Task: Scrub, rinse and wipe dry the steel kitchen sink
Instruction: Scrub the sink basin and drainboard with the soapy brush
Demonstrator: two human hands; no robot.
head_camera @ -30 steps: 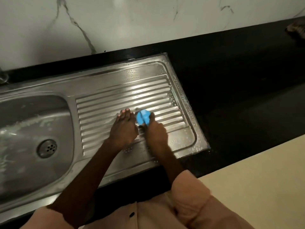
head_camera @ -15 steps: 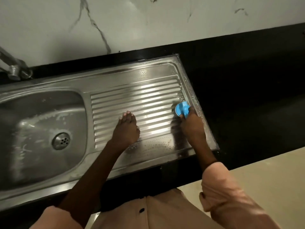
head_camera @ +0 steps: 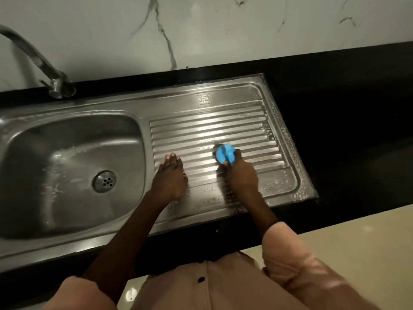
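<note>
Sink (head_camera: pixel 73 153): brushed steel, wet sheen; ribbed drainboard (head_camera: pixel 223 130) glossy, soap-flecked at edges. Scrubber (head_camera: pixel 225 153): smooth blue plastic. Worktop (head_camera: pixel 335 108): polished black stone. Wall (head_camera: pixel 201 30): veined white marble. Tap (head_camera: pixel 33 57): dull metal.

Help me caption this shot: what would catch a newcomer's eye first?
The bright blue scrubber, gripped by the right hand on the ribbed steel draining board, stands out. The left hand rests flat beside it. Left of them lies the wet sink bowl.
</note>
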